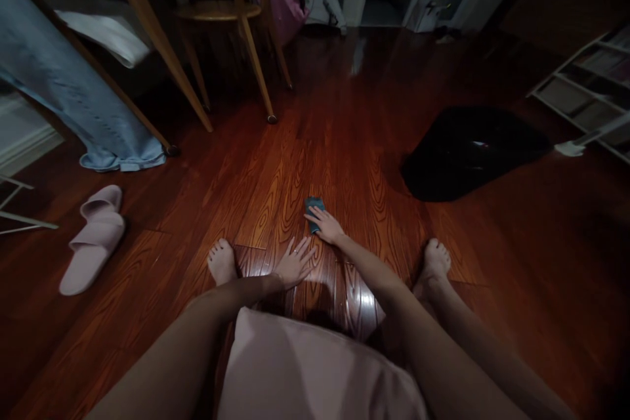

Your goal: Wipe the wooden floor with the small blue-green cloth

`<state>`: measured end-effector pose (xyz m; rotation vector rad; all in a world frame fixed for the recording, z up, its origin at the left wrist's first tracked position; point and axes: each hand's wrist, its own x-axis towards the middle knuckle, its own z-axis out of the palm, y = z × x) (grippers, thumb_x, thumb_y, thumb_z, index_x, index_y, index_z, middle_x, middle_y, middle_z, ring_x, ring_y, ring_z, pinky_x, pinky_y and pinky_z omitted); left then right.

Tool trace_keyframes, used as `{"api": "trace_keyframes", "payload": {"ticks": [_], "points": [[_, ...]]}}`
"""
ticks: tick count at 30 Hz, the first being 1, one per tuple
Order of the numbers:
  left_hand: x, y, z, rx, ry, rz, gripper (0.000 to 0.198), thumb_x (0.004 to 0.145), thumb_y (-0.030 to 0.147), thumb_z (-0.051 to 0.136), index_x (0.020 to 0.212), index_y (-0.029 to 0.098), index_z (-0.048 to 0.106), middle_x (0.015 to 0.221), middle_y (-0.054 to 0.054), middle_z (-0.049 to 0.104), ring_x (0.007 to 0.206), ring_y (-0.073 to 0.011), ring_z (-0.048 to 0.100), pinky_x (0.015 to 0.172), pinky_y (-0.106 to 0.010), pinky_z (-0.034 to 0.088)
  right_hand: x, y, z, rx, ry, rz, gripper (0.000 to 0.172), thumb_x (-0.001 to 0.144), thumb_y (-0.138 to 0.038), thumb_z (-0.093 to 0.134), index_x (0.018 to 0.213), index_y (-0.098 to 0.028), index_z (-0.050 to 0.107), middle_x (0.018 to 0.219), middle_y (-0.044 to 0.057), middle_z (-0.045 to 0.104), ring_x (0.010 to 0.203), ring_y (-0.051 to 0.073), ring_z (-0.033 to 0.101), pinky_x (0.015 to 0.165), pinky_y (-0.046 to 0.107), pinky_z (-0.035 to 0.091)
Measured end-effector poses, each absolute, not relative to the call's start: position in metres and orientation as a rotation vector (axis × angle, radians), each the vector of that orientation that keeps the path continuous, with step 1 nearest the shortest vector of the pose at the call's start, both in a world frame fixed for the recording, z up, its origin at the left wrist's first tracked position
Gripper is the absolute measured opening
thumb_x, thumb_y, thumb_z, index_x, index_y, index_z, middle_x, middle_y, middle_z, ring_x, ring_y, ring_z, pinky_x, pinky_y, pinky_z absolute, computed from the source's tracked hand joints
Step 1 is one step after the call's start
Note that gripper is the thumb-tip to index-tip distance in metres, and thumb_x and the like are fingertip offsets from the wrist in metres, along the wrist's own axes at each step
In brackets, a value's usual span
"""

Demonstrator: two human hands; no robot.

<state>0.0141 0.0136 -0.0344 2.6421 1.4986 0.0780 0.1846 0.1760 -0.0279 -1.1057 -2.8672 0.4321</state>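
Observation:
A small dark teal piece, looking like a folded cloth [314, 203], lies on the brown wooden floor [266, 177] in front of me. My right hand [327, 224] rests flat on top of it, fingers stretched out and slightly spread, hiding part of it. Closer to me and a little to the left, my left hand [294, 264] is held low over or on the floorboards; I cannot tell whether it touches them. Its fingers are spread, a ring shows on one, and nothing is in it. Pale pink fabric [315, 367] lies between my arms.
My bare feet stand on either side of my hands. Pink slippers [96, 239] lie at left, near hanging jeans [73, 79]. A wooden chair [219, 11] stands at the back left. A black bag-like object [472, 151] sits at right beside a white shelf rack [585, 88].

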Motion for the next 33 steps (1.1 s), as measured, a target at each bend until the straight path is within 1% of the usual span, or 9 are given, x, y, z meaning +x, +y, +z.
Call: {"api": "trace_keyframes", "payload": {"ticks": [5,7,10,13,15,18,21,27,33], "points": [[0.013,0.014,-0.041,2.685,1.494,0.13,0.064,0.105,0.053,0.03,0.161,0.021,0.023,0.167,-0.013,0.022,0.155,-0.0257,0.013,0.124,-0.055,0.009,0.259,0.203,-0.024,-1.994,-2.225,0.407,0.07,0.09,-0.02,0.051,0.158,-0.024,0.033,0.167,0.006,0.026,0.155,0.023,0.017,0.123,0.044,0.023],[0.013,0.015,-0.042,2.689,1.495,0.149,0.064,0.105,0.053,0.03,0.161,0.022,0.022,0.167,-0.012,0.021,0.155,-0.0256,0.013,0.124,-0.055,0.009,0.29,0.202,-0.023,-2.199,-2.009,0.368,0.071,0.093,-0.022,0.044,0.161,-0.017,0.023,0.168,0.013,0.022,0.155,0.029,0.016,0.122,0.051,0.024],[0.012,0.015,-0.042,2.686,1.481,0.153,0.065,0.105,0.054,0.03,0.162,0.023,0.019,0.168,-0.012,0.02,0.155,-0.0262,0.013,0.124,-0.055,0.008,0.316,0.192,-0.025,-2.42,-1.715,0.315,0.074,0.096,-0.026,0.035,0.164,-0.023,0.005,0.169,0.012,0.017,0.155,0.035,0.013,0.12,0.062,0.023],[0.011,0.015,-0.04,2.681,1.464,0.133,0.066,0.105,0.054,0.03,0.161,0.021,0.02,0.168,-0.013,0.019,0.155,-0.0267,0.012,0.124,-0.055,0.007,0.31,0.186,-0.028,-2.503,-1.57,0.301,0.076,0.096,-0.03,0.034,0.163,-0.03,-0.003,0.169,0.007,0.017,0.155,0.037,0.01,0.12,0.067,0.017],[0.011,0.016,-0.039,2.682,1.452,0.121,0.066,0.105,0.054,0.03,0.161,0.021,0.02,0.168,-0.014,0.018,0.155,-0.0264,0.011,0.124,-0.055,0.007,0.289,0.189,-0.028,-2.432,-1.701,0.321,0.077,0.096,-0.029,0.035,0.163,-0.025,-0.002,0.169,0.011,0.015,0.155,0.039,0.008,0.119,0.069,0.015],[0.01,0.016,-0.038,2.691,1.444,0.117,0.065,0.106,0.053,0.03,0.161,0.02,0.021,0.168,-0.014,0.019,0.155,-0.0257,0.012,0.124,-0.054,0.007,0.238,0.197,-0.028,-2.236,-1.97,0.371,0.077,0.093,-0.026,0.044,0.163,-0.016,0.013,0.169,0.016,0.014,0.155,0.034,0.009,0.123,0.058,0.016],[0.01,0.016,-0.042,2.698,1.437,0.108,0.065,0.105,0.053,0.029,0.16,0.019,0.024,0.167,-0.013,0.023,0.155,-0.0261,0.013,0.124,-0.054,0.007,0.179,0.193,-0.028,-1.931,-2.288,0.45,0.074,0.089,-0.025,0.055,0.159,-0.023,0.029,0.17,0.009,0.016,0.156,0.026,0.011,0.125,0.046,0.017],[0.009,0.016,-0.053,2.66,1.456,0.104,0.061,0.105,0.05,0.031,0.157,0.02,0.033,0.158,-0.011,0.043,0.151,-0.0261,0.025,0.125,-0.052,0.007,0.107,0.155,-0.034,-0.978,-2.831,0.646,0.079,0.085,-0.019,0.058,0.159,-0.026,0.029,0.17,0.008,0.014,0.156,0.023,0.011,0.125,0.046,0.016],[0.009,0.015,-0.048,2.715,1.466,0.109,0.065,0.104,0.05,0.033,0.161,0.02,0.022,0.166,-0.012,0.026,0.155,-0.0264,0.013,0.125,-0.054,0.005,0.16,0.182,-0.029,-1.127,-2.78,0.587,0.076,0.084,-0.014,0.057,0.156,-0.029,0.037,0.168,0.005,0.022,0.155,0.023,0.016,0.125,0.048,0.019]]}}
